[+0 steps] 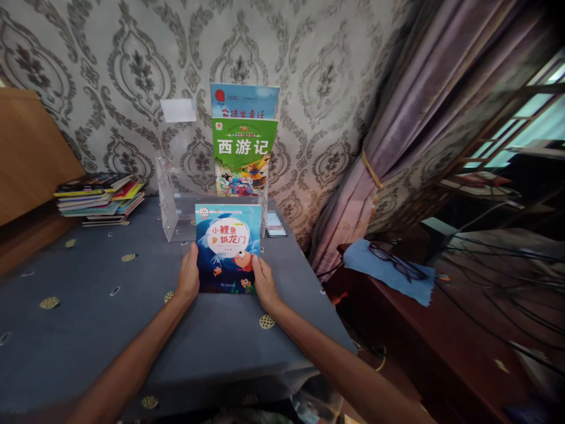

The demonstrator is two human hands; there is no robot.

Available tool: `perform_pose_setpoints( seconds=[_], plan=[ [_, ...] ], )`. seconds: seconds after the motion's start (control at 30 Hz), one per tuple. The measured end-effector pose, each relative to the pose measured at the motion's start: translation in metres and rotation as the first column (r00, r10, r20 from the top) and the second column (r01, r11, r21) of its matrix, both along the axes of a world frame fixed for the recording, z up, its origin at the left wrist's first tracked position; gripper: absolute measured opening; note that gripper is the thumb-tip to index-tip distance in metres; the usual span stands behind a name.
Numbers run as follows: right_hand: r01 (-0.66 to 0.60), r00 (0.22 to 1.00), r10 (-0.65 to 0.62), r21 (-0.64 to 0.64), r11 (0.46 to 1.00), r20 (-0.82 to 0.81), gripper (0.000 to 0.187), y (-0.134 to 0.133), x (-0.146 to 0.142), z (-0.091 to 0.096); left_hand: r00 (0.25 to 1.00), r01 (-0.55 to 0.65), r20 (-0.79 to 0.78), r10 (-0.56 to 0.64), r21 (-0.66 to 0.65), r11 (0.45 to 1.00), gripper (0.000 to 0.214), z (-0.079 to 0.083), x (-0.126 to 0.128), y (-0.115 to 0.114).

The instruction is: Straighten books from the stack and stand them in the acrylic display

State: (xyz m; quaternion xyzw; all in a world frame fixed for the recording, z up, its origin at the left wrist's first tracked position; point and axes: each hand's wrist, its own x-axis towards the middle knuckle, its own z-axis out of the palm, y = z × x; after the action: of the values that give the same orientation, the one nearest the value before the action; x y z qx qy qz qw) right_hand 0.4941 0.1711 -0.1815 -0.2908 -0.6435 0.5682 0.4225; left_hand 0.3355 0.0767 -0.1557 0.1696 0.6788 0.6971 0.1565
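I hold a blue children's picture book (228,244) upright with both hands, its cover facing me, over a table with a grey-blue cloth (88,330). My left hand (189,278) grips its lower left edge and my right hand (263,281) grips its lower right edge. Just behind the book stands a clear acrylic tiered stand (170,200). A green book (244,154) sits in the stand's right side, with a light blue book (244,100) behind and above it.
A stack of several colourful books (100,197) lies at the table's far left, next to a wooden board (26,147). A purple curtain (397,135) hangs at right. A dark wooden desk (441,335) with a blue cloth (388,268), glasses (395,259) and cables stands to the right.
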Motion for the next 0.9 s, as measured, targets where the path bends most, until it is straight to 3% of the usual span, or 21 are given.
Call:
perform_pose_setpoints(
  seconds=[0.23, 0.47, 0.63, 0.77, 0.9],
  plan=[
    [0.008, 0.998, -0.010, -0.027, 1.000, -0.070, 0.064, 0.010, -0.013, 0.004, 0.997, -0.019, 0.076, 0.015, 0.053, 0.998, 0.056, 0.002, -0.003, 0.005],
    [-0.053, 0.989, 0.039, -0.093, 0.994, -0.143, 0.069, 0.022, -0.028, 0.010, 0.958, 0.003, 0.273, -0.093, 0.313, 0.950, 0.036, 0.005, -0.009, 0.027],
    [-0.087, 0.985, 0.070, -0.103, 0.991, -0.158, 0.070, 0.029, -0.029, 0.009, 0.966, -0.022, 0.250, -0.060, 0.314, 0.949, 0.035, 0.003, -0.015, 0.038],
    [-0.250, 0.965, 0.237, -0.123, 0.960, -0.113, 0.068, 0.036, -0.021, 0.006, 0.983, -0.029, 0.182, -0.026, 0.291, 0.956, 0.043, -0.001, -0.026, 0.037],
    [-0.494, 0.863, 0.504, -0.154, 0.856, 0.030, 0.054, 0.044, -0.007, 0.009, 0.974, -0.152, 0.204, 0.096, 0.277, 0.949, 0.043, -0.002, -0.044, 0.032]
  ],
)
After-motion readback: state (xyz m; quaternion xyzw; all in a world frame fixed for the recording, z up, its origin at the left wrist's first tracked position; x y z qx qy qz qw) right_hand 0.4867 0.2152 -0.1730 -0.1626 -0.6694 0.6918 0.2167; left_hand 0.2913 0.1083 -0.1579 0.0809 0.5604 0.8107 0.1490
